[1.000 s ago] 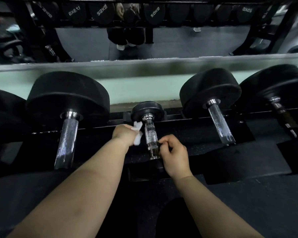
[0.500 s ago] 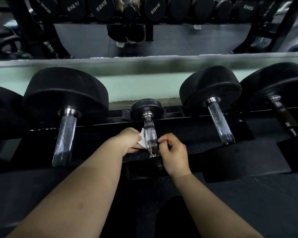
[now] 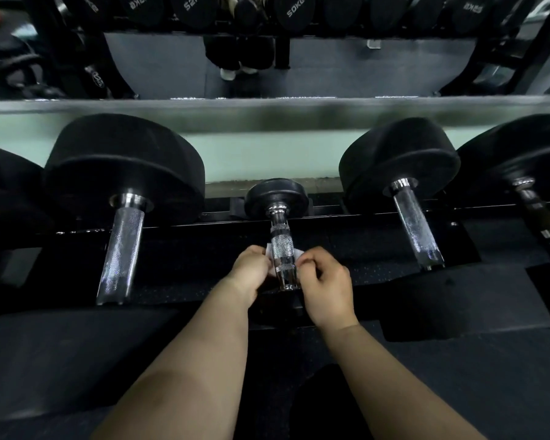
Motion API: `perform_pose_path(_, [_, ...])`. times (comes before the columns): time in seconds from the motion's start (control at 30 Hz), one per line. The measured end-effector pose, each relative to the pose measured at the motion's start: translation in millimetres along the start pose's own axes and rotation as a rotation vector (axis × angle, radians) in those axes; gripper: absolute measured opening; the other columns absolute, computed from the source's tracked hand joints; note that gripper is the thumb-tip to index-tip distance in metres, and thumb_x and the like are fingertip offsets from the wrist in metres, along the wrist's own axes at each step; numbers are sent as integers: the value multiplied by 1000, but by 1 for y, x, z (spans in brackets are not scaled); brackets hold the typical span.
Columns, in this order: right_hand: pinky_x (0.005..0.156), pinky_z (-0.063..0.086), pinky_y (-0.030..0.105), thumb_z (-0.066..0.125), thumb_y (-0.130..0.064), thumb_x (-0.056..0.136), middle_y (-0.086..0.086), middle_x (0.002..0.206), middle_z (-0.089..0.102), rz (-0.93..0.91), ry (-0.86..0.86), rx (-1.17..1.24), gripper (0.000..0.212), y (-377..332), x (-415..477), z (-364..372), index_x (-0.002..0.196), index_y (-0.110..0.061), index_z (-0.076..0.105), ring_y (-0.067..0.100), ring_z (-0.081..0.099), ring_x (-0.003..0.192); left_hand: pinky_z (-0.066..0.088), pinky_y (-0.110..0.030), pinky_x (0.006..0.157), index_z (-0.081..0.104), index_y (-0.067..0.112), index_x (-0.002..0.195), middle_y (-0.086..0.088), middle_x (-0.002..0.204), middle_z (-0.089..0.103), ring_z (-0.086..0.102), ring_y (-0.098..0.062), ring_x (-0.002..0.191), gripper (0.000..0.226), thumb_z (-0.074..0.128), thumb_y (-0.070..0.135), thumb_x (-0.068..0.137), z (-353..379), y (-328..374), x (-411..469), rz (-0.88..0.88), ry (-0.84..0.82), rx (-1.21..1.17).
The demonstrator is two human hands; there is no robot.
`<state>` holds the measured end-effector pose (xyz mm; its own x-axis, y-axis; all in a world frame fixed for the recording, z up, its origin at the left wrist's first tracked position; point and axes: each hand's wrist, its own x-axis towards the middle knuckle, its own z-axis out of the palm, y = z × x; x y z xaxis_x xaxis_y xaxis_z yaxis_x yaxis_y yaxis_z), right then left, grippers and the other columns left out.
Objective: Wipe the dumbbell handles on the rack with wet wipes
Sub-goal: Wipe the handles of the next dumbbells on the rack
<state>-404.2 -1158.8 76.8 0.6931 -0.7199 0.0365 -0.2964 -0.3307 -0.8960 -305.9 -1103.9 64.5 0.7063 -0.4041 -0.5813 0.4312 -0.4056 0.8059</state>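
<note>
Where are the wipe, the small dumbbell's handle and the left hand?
wipe [image 3: 268,251]: head view, white corner beside handle
small dumbbell's handle [image 3: 282,246]: head view, knurled middle
left hand [image 3: 250,269]: head view, back of hand

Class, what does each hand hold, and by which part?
A white wet wipe at the small handle: left hand pinches its left end, right hand its right end.

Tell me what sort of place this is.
Most likely a gym's free-weight area: black dumbbells with chrome knurled handles lie side by side on a rack, and a wall mirror behind reflects more weights marked in kilograms.
</note>
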Motion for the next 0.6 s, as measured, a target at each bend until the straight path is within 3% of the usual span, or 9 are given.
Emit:
perform_pose_path(0.07, [57,38,28,46,-5,84,-11,54,49,-1,0,-4,33,0,0,-1,61,-28,48,6,45,52,36,-24,60,45,15,64,-2,63,49,44,-11,61,30,43,-4,88,0,0,-4,32,12,69])
perform_pose_path(0.17, [58,38,31,46,-8,83,-13,53,48,-13,9,1,27,1,0,0,62,-23,51,7,44,52,36,-21,59,48,17,66,-2,66,51,49,-17,67,29,44,2,90,-1,-1,-7,88,128,-129])
perform_pose_path(0.27, [59,39,31,39,-22,74,-14,52,47,-21,8,5,16,-1,-1,1,66,-22,53,5,43,51,41,-23,63,53,19,66,-2,70,54,52,-23,80,32,47,-5,86,-3,-3,-8,111,181,-242])
perform_pose_path(0.37, [60,39,30,37,-24,71,-13,52,47,-19,14,19,19,0,0,0,66,-21,54,6,43,51,39,-18,64,53,17,62,-1,67,54,52,-21,81,33,53,-10,80,-6,-5,-14,117,146,-130])
perform_pose_path(0.5, [60,39,31,35,-24,70,-10,52,48,0,30,14,23,2,1,-5,67,-16,57,8,43,51,35,-17,55,52,14,53,-1,57,49,46,-14,61,34,48,-11,77,-10,-3,-23,128,66,108])
perform_pose_path(0.6, [61,42,34,35,-24,70,-9,53,49,-5,21,1,29,-1,0,-4,71,-10,60,14,46,54,37,-13,53,59,11,63,1,63,53,49,-15,69,29,45,-8,80,-8,-2,-30,152,146,103])
